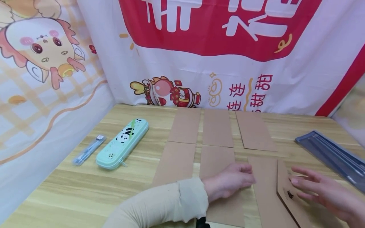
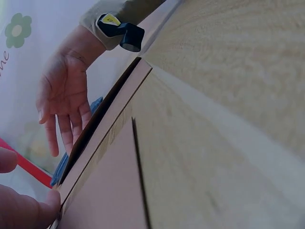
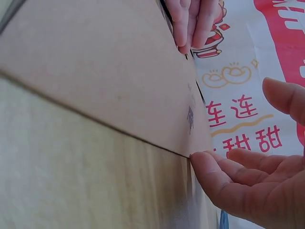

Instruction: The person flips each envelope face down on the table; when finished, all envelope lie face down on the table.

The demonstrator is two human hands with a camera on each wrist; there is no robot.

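Observation:
A brown cardboard piece (image 1: 263,186) lies at the front right of the table. Over its right side tilts a cardboard panel (image 1: 293,205) with a small dark printed mark; whether the two are joined I cannot tell. My left hand (image 1: 229,181) rests by the flat piece's left edge, fingers slightly bent and thumb apart. At the panel's right edge is my right hand (image 1: 328,190), fingers loosely extended. In the right wrist view a fingertip of the right hand (image 3: 252,181) touches the panel's corner, its thumb held away. Left fingers (image 3: 193,24) show at the far edge.
Several flat cardboard pieces (image 1: 216,126) lie in two rows. A mint panda pencil case (image 1: 124,142) and a slim clear packet (image 1: 89,150) are at the left. A dark blue tray-like case (image 1: 333,158) lies right. Printed cloth (image 1: 182,76) hangs behind the table.

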